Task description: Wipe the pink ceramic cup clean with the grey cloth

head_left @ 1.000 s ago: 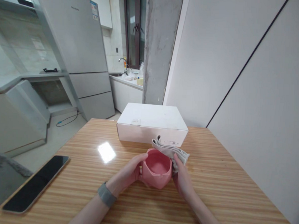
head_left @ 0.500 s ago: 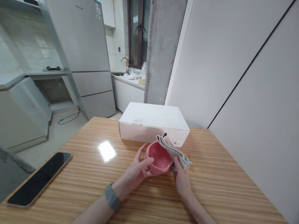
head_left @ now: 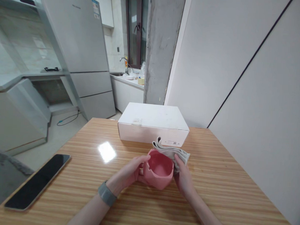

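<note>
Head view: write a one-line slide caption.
Left hand steadies a pink cup while right hand presses a cloth against it.

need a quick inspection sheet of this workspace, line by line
surface: wooden table, striped grain, a bright glare patch left of centre
job's things: pink cup with faceted sides, open top facing up; folded grey cloth against its far right rim
clutter: white box, closed, behind the cup; dark phone, screen off, near the table's left edge
grippers: left hand grips the cup's left side, grey band on the wrist; right hand presses the cloth to the cup's right side
cables: one cable on the floor by the fridge
surroundings: grey fridge, concrete pillar, sink counter with a tap, white wall on the right
</note>
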Tool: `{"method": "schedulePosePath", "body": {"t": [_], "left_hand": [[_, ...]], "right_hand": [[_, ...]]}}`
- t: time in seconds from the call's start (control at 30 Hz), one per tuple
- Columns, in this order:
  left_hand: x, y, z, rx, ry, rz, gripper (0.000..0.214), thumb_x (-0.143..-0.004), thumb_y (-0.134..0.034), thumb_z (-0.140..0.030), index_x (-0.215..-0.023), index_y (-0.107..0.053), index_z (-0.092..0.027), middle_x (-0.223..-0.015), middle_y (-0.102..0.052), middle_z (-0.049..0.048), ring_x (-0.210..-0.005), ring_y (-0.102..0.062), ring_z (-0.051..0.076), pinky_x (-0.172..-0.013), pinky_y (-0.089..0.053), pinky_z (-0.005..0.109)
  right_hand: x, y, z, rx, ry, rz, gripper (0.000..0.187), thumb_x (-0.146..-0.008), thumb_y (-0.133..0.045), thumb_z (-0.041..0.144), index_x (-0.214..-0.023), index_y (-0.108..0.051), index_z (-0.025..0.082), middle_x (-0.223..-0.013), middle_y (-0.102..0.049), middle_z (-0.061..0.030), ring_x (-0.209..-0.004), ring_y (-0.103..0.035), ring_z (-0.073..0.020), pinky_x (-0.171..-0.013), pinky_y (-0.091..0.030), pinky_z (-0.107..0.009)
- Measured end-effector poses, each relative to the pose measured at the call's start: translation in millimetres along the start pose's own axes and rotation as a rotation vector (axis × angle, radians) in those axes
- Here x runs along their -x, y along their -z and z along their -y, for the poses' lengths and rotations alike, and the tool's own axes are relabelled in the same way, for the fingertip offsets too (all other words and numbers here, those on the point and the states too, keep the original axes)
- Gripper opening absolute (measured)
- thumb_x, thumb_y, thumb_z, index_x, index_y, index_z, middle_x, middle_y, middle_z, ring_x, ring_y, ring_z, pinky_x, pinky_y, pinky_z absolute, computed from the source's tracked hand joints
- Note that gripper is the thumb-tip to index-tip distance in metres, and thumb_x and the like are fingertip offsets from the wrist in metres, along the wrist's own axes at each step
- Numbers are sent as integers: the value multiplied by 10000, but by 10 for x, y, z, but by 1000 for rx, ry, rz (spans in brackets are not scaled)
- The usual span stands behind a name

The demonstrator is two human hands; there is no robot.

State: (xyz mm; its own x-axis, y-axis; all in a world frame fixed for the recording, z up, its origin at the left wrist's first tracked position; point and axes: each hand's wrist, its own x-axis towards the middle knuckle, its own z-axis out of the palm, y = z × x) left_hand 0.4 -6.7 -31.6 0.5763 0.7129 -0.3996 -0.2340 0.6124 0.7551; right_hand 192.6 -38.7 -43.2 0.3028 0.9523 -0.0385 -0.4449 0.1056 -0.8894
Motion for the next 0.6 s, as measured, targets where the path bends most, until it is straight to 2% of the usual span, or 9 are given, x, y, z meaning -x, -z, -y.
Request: {"method": "schedulePosePath", "body": {"t": [0.13, 0.3, 0.47, 0.6], "left_hand": [[15, -28, 25, 19, 3, -16, 295, -728, -719, -387, -842, -644, -125, -647, -660, 37, -551, -621, 167, -553, -558, 317], [2, -106, 18, 68, -77, -84, 227, -718, -719, -331, -795, -607, -149, -612, -634, 1, -517, -596, 140, -537, -542, 286], [41, -237, 4, 179, -180, -82, 289, -720, -736, -230, -970, -603, -171, -818, -701, 22, -672, -666, 144, -742, -571, 334], [50, -312, 77, 278, -212, 0, 375, -710, -733, -167, -1055, -586, -177, -930, -718, 49, -697, -664, 132, -782, -552, 326]], "right_hand": [[26, -53, 55, -42, -85, 49, 348, -713, -749, 528, -926, -764, 253, -1045, -779, -56, -1108, -668, -330, -1046, -454, -500], [13, -66, 79, -10, 35, -4, 372, -693, -761, 538, -950, -763, 269, -1084, -769, -37, -1158, -640, -317, -1120, -381, -490], [-13, 7, -36, 45, 96, -41, 389, -748, -733, 493, -1087, -726, 302, -1217, -718, -23, -1226, -593, -295, -1131, -368, -494], [-6, 58, -127, 66, 125, -59, 406, -761, -730, 470, -1134, -706, 313, -1260, -693, -19, -1282, -546, -271, -1161, -334, -463]]}}
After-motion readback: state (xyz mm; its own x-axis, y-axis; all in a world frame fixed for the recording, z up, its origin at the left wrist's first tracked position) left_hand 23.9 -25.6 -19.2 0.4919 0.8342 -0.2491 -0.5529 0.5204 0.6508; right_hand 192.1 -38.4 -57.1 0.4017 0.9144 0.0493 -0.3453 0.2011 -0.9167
